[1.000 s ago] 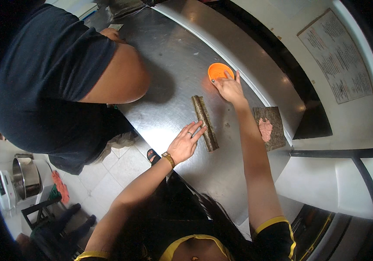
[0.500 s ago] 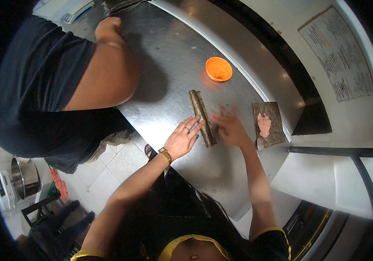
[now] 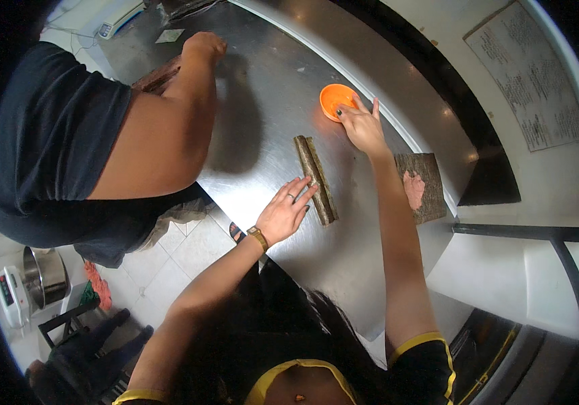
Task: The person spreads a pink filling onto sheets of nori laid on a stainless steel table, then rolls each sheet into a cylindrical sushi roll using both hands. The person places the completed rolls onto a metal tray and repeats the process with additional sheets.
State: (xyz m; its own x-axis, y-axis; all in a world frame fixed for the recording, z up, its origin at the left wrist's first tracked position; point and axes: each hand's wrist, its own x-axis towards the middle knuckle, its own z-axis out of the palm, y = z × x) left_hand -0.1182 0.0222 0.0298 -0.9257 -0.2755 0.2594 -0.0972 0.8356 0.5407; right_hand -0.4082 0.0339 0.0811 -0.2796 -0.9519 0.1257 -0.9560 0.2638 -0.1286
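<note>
Currently your left hand (image 3: 288, 210) lies flat, fingers spread, tips touching the dark roll (image 3: 315, 178) on the steel counter (image 3: 262, 101), prob. to stop it unrolling. Your right hand (image 3: 362, 125) is open, gripping nothing, fingertips dipped in the orange bowl (image 3: 336, 100) just beyond. Seaweed sheet w/ pink filling (image 3: 421, 186) lies to the right, apart. Co-worker's arm (image 3: 175, 115) leans at left.

Black yellow-trimmed sleeves, gold wristwatch (image 3: 258, 234)
</note>
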